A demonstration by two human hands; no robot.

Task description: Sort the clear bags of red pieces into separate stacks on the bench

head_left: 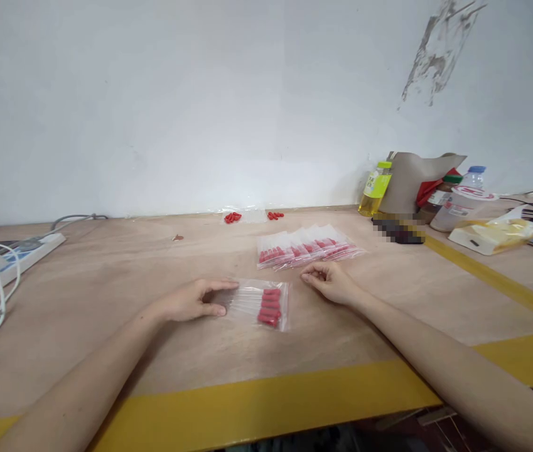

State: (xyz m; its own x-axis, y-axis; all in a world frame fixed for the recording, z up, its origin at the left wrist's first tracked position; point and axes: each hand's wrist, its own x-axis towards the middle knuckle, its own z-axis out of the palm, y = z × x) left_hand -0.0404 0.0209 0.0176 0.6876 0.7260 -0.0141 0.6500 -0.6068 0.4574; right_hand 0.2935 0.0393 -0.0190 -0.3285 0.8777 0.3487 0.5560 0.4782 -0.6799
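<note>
Right now your left hand (194,300) rests on the plywood tabletop (106,295), its fingers stretched out and pressing flat on the open end of a clear zip bag (260,304). The thumb lies along the bag's near edge, the other fingers along its far edge. That bag lies flat just beyond your fingertips, with a cluster of red caps (270,307) packed in the end farthest from them.

Your right hand (328,281) sits just past the bag's cap end, close to it but apart. Its fingers are curled loosely inward, thumb meeting the fingertips; whether anything small is pinched between them cannot be told.

Just beyond those curled fingers, a fanned row of filled bags (306,247) lies overlapping, each with red caps inside. Farther out, by the wall, loose red caps (233,217) lie scattered. Well off to the right of your right hand stands a yellow-green drink bottle (375,188); well to the left of your left hand lies a white power strip (16,257) with cables.
</note>
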